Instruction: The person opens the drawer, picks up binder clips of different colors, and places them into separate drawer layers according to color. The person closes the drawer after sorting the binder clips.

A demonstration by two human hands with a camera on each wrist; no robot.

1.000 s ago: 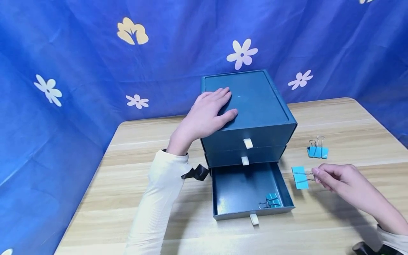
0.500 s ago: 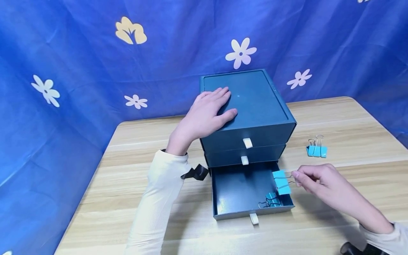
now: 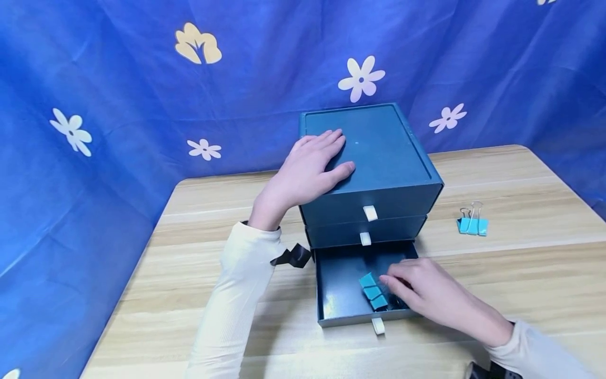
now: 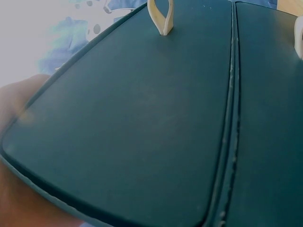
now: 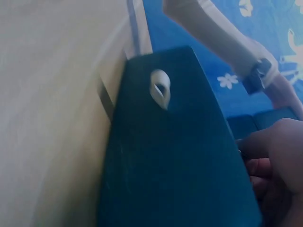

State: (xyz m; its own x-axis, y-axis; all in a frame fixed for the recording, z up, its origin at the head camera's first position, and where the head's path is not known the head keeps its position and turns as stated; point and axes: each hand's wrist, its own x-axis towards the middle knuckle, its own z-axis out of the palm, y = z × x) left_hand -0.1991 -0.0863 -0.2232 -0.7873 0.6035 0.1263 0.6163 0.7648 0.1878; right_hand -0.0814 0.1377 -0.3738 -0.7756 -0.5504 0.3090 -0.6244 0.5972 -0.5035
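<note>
A dark teal box with three drawers [image 3: 379, 152] stands on the wooden table [image 3: 199, 295]. My left hand [image 3: 326, 158] lies flat on its lid, fingers straight; in the left wrist view the palm [image 4: 19, 109] shows at the edge of the box [image 4: 142, 118]. The bottom drawer [image 3: 338, 284] is pulled out. My right hand [image 3: 402, 284] reaches down into it and pinches a blue binder clip [image 3: 373, 291] just above the drawer floor. The hand covers the drawer's right corner. The right wrist view shows the drawer front [image 5: 175, 165] and curled fingers [image 5: 277, 161].
Another blue binder clip [image 3: 472, 225] lies on the table to the right of the box. White pull tabs [image 3: 377, 325] stick out from each drawer front. A blue flowered cloth [image 3: 142, 105] hangs behind and to the left of the table.
My right hand has carried the blue binder clip leftward from the table, over the drawer's right wall and down into the open drawer. The left hand has stayed on the lid.
</note>
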